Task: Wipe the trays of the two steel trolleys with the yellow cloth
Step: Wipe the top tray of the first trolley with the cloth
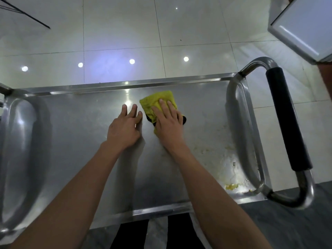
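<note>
A steel trolley's top tray (75,141) fills the middle of the head view. The yellow cloth (156,101), with a dark edge, lies bunched on the tray near its far rim. My right hand (168,123) presses flat on the cloth with straight fingers. Just left of it, my left hand (125,126) rests on the bare steel, fingers spread and touching nothing else. Yellowish smears and crumbs (231,186) mark the tray's right part near the front corner.
A steel push handle with a black grip (285,119) stands along the trolley's right end. A second steel tray corner (303,27) shows at the top right. Glossy white floor tiles (118,33) lie beyond the trolley.
</note>
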